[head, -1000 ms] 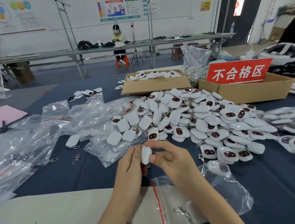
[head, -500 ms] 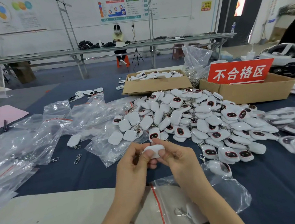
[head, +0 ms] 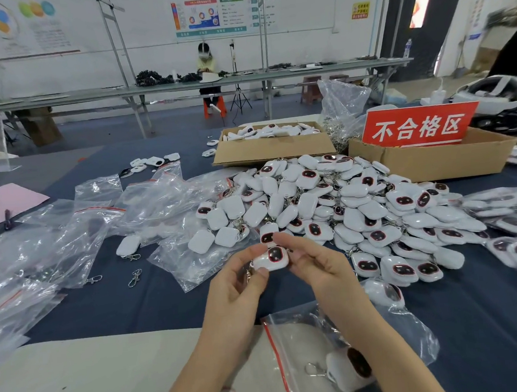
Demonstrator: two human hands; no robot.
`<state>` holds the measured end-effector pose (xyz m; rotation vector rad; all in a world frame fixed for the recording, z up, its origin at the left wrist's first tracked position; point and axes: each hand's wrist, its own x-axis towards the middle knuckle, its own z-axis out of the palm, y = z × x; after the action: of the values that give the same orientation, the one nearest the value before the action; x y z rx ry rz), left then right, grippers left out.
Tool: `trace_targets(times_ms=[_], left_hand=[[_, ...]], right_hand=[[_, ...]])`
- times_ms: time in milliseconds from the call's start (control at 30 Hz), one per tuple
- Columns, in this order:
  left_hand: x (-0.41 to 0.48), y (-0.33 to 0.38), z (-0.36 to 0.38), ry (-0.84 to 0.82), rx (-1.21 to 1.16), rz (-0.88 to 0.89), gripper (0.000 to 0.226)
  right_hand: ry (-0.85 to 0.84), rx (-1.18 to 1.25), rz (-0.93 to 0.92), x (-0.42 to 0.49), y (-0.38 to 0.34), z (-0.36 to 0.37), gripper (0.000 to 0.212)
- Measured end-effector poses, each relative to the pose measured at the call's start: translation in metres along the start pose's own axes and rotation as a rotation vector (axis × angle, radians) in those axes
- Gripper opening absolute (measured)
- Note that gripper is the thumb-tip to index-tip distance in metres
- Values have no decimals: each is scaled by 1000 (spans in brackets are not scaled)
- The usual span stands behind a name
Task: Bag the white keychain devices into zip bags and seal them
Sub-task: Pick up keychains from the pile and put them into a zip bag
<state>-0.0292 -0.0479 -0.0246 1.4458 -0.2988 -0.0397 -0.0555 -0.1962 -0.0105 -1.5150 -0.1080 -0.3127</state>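
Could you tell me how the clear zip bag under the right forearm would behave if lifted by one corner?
The zip bag would probably sag and fold, as its thin film lies crumpled. The white device inside would likely slide to the lowest corner and weigh it down there. The glossy film may be slippery to pinch.

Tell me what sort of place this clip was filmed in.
Probably a factory packing and inspection floor: a heap of white keychain devices beside loose zip bags, a cardboard box carrying a red sign, and a long workbench behind where another person sits.
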Motion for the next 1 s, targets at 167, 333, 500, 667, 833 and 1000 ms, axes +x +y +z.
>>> trace_targets(times_ms=[167,333,500,667,833,1000], left_hand=[[1,0,-1,6,54,20,44],[3,2,-9,152,30,-13,19],[5,2,-26,303,118,-32,25],[6,4,-27,218,-77,-111,19],[5,5,-27,152,-157,-150,39],[6,3,-26,149,-111,-160,31]], right_hand=[[53,23,23,1,2,0,38],[-60,-416,69,-1,4,-11,28],[-399,-760,92,-8,1,-8,9],[-463,-784,112,-7,-6,-9,12],[-512,-768,175,-10,-3,-10,26],[-482,-822,233,-8,-2,-23,23]])
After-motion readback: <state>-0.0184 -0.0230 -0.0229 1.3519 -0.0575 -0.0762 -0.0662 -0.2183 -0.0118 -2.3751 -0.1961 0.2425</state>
